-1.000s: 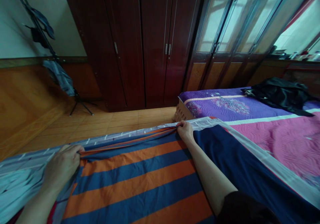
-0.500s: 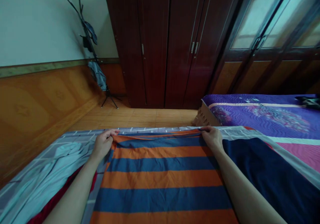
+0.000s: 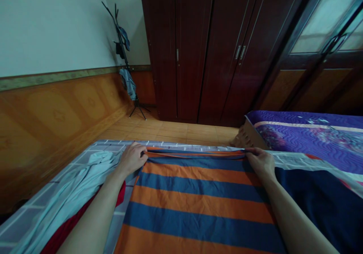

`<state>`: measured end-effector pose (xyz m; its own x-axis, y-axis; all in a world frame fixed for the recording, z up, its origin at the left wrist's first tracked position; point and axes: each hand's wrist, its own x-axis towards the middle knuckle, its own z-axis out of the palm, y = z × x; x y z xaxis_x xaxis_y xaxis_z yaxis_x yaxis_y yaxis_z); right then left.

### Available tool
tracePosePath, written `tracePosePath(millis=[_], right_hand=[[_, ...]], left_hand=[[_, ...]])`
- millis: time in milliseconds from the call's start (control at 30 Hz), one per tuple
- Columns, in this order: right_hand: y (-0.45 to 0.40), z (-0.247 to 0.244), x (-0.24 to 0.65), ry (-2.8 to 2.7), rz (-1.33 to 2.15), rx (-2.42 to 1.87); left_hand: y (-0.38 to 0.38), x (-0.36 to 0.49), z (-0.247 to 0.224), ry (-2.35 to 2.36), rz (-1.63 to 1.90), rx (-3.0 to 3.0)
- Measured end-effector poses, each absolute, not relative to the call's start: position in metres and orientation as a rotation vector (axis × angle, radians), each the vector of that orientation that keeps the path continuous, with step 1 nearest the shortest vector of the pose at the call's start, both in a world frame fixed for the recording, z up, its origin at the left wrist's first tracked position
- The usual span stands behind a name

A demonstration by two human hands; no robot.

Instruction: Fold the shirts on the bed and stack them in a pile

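An orange-and-blue striped shirt (image 3: 207,208) lies spread in front of me, its near part running out of the picture. At the left end of its far edge, my left hand (image 3: 134,158) pinches the fabric. My right hand (image 3: 261,164) grips the other end of that edge, so the cloth is stretched between them. Layered folds show along the edge. Left of my left forearm lie a light blue garment (image 3: 76,193) and a dark red cloth (image 3: 73,223), partly hidden by the arm. Beside my right forearm is a navy cloth (image 3: 317,197).
Everything lies on a bed with a grey checked sheet (image 3: 116,218). Beyond it are the tiled floor (image 3: 170,130), a dark red wardrobe (image 3: 195,57) and a coat stand (image 3: 124,53). A purple bedspread (image 3: 300,133) covers another bed at the right.
The view has turned right-to-left, so the scene sits further right and slightly tilted. Both hands keep hold of the shirt's far edge, and its folds look flatter.
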<state>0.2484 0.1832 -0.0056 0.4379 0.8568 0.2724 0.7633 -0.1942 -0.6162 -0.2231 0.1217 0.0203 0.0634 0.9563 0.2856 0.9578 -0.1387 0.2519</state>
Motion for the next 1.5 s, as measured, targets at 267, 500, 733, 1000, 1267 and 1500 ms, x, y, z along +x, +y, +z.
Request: tracePosePath(millis=[267,500,733,1000,1267,1500], right_hand=[[0.186,-0.008,0.248,-1.355,0.147,-2.028],[0.183,-0.006,0.243,-1.356,0.046,-2.101],[0.185,-0.012,0.241,-1.518,-0.115,-2.102],[0.187,-0.017,0.236,-1.519,-0.217,-2.159],[0.188,-0.016,0.232,-1.454,-0.211,-2.201],[0.194,-0.015,0.233,-1.499,-0.205,-2.201]], left_hand=[[0.134,-0.217,-0.008,-2.016,-0.716,-2.154],[0.15,-0.221,-0.017,-2.197,-0.683,-1.96],[0.163,-0.222,-0.019,-2.367,-0.677,-1.814],[0.162,-0.222,-0.016,-2.407,-0.713,-1.831],[0.158,-0.221,-0.013,-2.289,-0.824,-2.084],[0.166,-0.225,-0.02,-2.371,-0.913,-1.887]])
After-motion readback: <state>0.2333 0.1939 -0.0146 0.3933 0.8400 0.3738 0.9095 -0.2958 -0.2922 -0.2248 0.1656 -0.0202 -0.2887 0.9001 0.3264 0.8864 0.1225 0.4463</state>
